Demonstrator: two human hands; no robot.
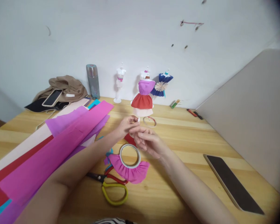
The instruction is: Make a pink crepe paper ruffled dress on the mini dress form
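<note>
My left hand [127, 126] is closed, its fingertips pinching the white stem [138, 119] of a miniature dress form. That form wears a crepe-paper dress with a purple top [146, 86], a red skirt [142, 101] and a pale layer [142, 112] beneath. Just below the stem, my right hand [150, 140] has its fingers loosely apart and holds nothing visible. A red piece [130, 140] shows partly behind the hands. Nearer me, a tape roll [121, 155] rests on a gathered pink paper strip [133, 175]. Beside the strip lie scissors [115, 194] with red and yellow handles.
Crepe-paper sheets [60, 149] cover the left side. At the back stand a thermos [93, 81], a bare dress form [120, 77] and a blue-dressed form [162, 84]. A tablet [233, 183] lies at right; a phone [52, 97] rests on brown cloth [67, 85].
</note>
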